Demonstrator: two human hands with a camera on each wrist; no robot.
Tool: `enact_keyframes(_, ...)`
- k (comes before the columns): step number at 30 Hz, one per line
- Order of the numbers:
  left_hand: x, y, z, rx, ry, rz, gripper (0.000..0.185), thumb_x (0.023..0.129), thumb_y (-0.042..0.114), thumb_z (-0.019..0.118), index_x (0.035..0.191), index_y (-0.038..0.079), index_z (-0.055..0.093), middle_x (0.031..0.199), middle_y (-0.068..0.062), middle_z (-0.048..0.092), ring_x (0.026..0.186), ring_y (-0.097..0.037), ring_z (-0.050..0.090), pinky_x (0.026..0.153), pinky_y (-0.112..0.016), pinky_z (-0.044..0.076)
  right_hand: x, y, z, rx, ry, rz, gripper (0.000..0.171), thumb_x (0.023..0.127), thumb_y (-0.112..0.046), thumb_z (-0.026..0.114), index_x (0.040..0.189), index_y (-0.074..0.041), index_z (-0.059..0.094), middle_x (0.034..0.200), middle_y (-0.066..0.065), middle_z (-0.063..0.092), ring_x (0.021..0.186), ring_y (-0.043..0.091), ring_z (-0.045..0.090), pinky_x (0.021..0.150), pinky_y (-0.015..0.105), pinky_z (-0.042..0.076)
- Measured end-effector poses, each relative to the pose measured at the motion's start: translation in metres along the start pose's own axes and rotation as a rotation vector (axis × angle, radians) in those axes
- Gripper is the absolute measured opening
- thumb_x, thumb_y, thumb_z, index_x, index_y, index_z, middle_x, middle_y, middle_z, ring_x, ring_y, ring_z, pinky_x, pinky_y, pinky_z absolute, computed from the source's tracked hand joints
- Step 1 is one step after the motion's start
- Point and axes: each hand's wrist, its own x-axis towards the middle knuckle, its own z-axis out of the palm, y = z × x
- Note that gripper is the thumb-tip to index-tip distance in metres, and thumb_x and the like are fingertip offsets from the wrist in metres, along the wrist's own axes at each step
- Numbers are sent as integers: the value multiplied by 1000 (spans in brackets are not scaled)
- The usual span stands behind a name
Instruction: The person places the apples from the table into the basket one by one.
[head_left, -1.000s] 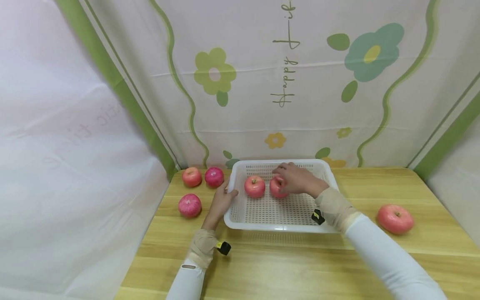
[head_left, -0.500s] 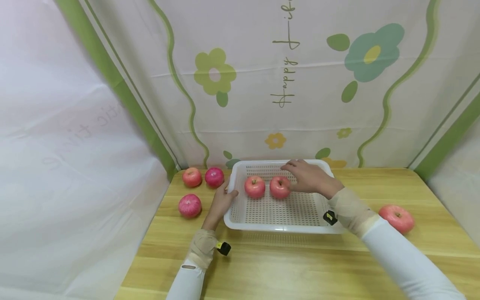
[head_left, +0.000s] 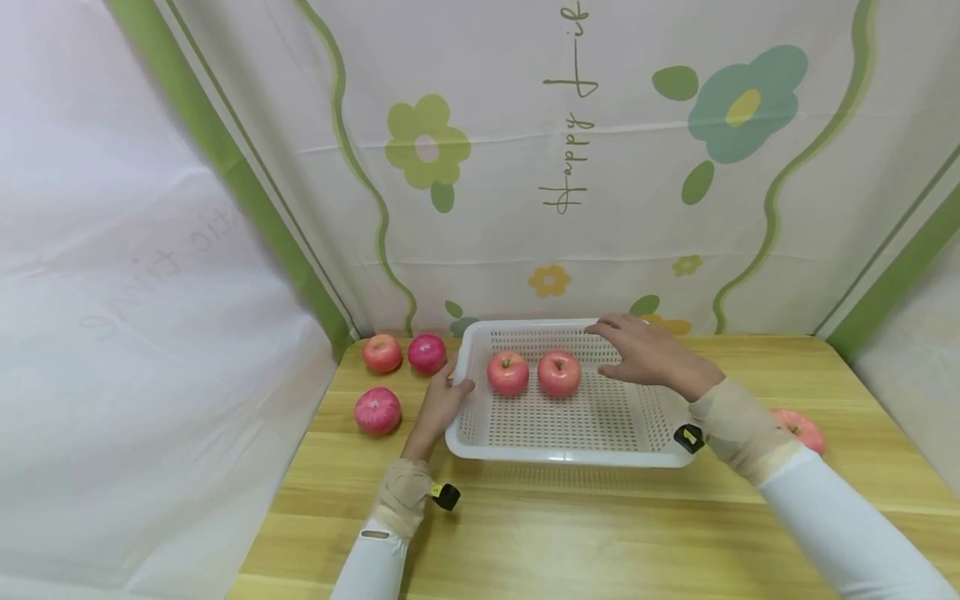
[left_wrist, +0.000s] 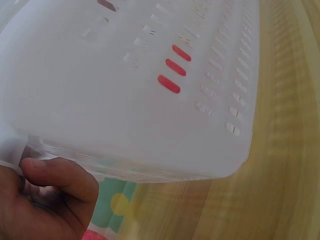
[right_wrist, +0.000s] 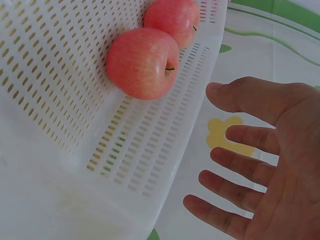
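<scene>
My left hand (head_left: 440, 406) grips the left rim of a white perforated plastic basket (head_left: 562, 456), thumb over the edge. The left wrist view shows the thumb and curled fingers (left_wrist: 60, 195) at that rim, and red apple skin through the slots. Inside the basket, two pinkish-red apples sit side by side, a left apple (head_left: 508, 373) and a right apple (head_left: 559, 374). My right hand (head_left: 651, 353) hovers over the basket's back right part, fingers spread, holding nothing. In the right wrist view the spread fingers (right_wrist: 240, 175) are apart from both apples.
Left of the basket lie a red apple (head_left: 382, 354), a darker magenta apple (head_left: 427, 354) and a streaked pink apple (head_left: 378, 411) on the wooden table (head_left: 525, 533). Another apple (head_left: 801, 430) at the right is partly hidden behind my right forearm. A printed curtain (head_left: 495, 225) hangs behind.
My right hand has let go of the right apple in the basket and moved right, its fingers spreading. The left hand and basket have stayed in place.
</scene>
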Motion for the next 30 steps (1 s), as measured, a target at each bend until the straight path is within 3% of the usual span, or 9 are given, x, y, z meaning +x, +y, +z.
enact_keyframes(12,-2,1,-1,-4,-3,-6,71,103,16,57,169,20,32,135,-30,67,111,-45,74,83,-49,67,-27,16,-10,12,33,18,66,92,-25,80,149,-1,57,151,28,55,138,50,52,107,69,50)
enact_keyframes(23,-1,2,-1,3,-9,-4,71,103,16,57,169,18,32,134,-29,68,108,-42,76,82,-48,67,-60,40,-11,-19,93,29,62,91,-25,80,145,0,60,149,26,58,139,50,50,104,69,51)
enact_keyframes(30,-2,2,-1,8,-9,-10,71,103,17,57,169,18,31,137,-29,67,111,-42,75,83,-48,67,-82,54,-13,-40,85,69,63,91,-28,81,145,-2,61,145,23,62,136,49,55,104,70,51)
